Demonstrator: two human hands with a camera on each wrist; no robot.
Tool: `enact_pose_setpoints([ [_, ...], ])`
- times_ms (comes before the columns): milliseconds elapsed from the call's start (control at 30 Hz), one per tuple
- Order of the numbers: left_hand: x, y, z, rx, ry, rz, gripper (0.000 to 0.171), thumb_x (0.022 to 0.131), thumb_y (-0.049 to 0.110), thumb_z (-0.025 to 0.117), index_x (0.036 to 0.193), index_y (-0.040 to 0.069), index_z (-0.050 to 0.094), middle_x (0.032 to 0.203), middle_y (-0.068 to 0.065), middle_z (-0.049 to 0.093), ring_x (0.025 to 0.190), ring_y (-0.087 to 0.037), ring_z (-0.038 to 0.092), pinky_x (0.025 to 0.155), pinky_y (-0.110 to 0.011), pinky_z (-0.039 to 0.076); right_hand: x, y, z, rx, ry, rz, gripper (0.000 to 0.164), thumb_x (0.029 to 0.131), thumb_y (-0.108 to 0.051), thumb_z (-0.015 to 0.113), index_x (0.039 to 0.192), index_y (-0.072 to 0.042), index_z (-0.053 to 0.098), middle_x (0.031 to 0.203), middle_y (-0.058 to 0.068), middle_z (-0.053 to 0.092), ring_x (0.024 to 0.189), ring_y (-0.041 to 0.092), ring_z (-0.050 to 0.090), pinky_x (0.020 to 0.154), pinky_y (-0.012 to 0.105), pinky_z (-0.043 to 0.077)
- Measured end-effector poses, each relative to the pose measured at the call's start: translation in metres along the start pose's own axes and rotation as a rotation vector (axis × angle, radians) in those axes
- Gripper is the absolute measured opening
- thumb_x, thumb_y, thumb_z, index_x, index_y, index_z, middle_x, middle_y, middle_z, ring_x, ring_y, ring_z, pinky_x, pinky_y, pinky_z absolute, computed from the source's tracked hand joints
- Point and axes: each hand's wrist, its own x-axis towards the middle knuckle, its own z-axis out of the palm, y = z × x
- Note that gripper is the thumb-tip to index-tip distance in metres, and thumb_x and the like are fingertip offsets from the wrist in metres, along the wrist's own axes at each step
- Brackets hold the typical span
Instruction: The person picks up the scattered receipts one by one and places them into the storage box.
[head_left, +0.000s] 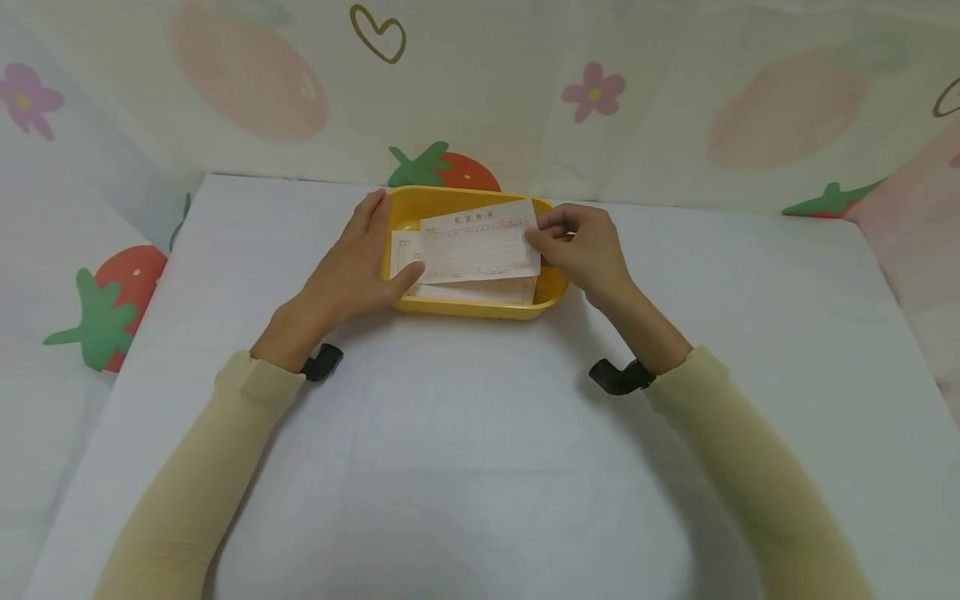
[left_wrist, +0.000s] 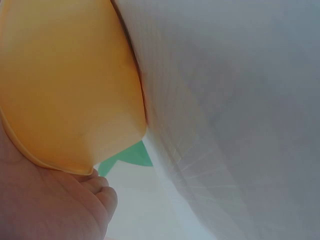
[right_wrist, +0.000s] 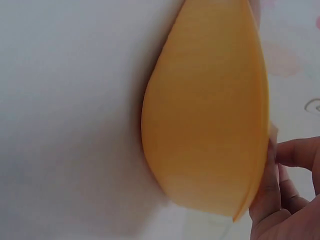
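A yellow plastic tray (head_left: 480, 311) stands near the far edge of the table, with printed paper slips in it. The upper receipt slip (head_left: 480, 246), white with red print, lies tilted over another slip (head_left: 405, 250). My right hand (head_left: 588, 250) pinches the upper slip's right edge between thumb and fingers, over the tray's right end. At the other end, my left hand (head_left: 352, 258) rests along the tray's rim, its fingers extended and its thumb over the slips' left part. In both wrist views the tray's outer wall (left_wrist: 70, 85) (right_wrist: 205, 110) hides the slips' faces.
The table (head_left: 465, 467) has a white cover. Right behind the tray hangs a curtain (head_left: 480, 100) printed with strawberries, flowers and hearts. A black wrist mount (head_left: 621, 377) juts inward from the right wrist, another (head_left: 322, 363) from the left.
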Motion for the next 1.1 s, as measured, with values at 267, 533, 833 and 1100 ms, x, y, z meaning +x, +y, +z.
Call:
enact_pose_setpoints([
  [267, -0.001, 0.001, 0.003, -0.006, 0.002, 0.021, 0.102, 0.101, 0.054, 0.054, 0.17, 0.001, 0.001, 0.179, -0.018, 0.002, 0.166, -0.037, 0.014, 0.133, -0.055, 0.027, -0.004, -0.007, 0.011, -0.091, -0.168, -0.038, 0.053, 0.098, -0.039, 0.074, 0.135, -0.001, 0.068, 0.123, 0.014, 0.076, 0.1, 0.025, 0.078, 0.085, 0.028, 0.064],
  [533, 0.0, 0.003, 0.004, -0.008, 0.001, 0.031, 0.102, 0.101, 0.054, 0.055, 0.17, 0.002, -0.001, 0.179, -0.017, 0.0, 0.166, -0.038, 0.013, 0.134, -0.056, 0.024, -0.019, -0.018, 0.012, -0.229, -0.277, -0.075, 0.081, 0.1, -0.049, 0.068, 0.162, -0.003, 0.039, 0.165, 0.018, 0.047, 0.147, 0.036, 0.055, 0.12, 0.049, 0.048],
  [833, 0.002, 0.001, 0.008, -0.001, 0.007, 0.048, 0.102, 0.101, 0.052, 0.057, 0.169, -0.001, 0.001, 0.178, -0.02, 0.002, 0.166, -0.038, 0.012, 0.135, -0.054, 0.02, -0.032, -0.007, -0.008, -0.234, -0.116, -0.265, 0.061, 0.103, -0.025, 0.067, 0.155, -0.001, 0.048, 0.159, 0.017, 0.053, 0.148, 0.035, 0.052, 0.121, 0.048, 0.047],
  [1100, -0.001, 0.002, 0.007, 0.022, 0.113, 0.012, 0.092, 0.099, 0.044, 0.058, 0.169, 0.001, 0.014, 0.176, -0.021, 0.017, 0.155, -0.046, 0.036, 0.129, -0.059, 0.032, -0.041, 0.019, -0.026, -0.168, 0.001, -0.324, 0.046, 0.102, -0.018, 0.069, 0.143, 0.002, 0.059, 0.147, 0.019, 0.062, 0.137, 0.036, 0.061, 0.114, 0.051, 0.053],
])
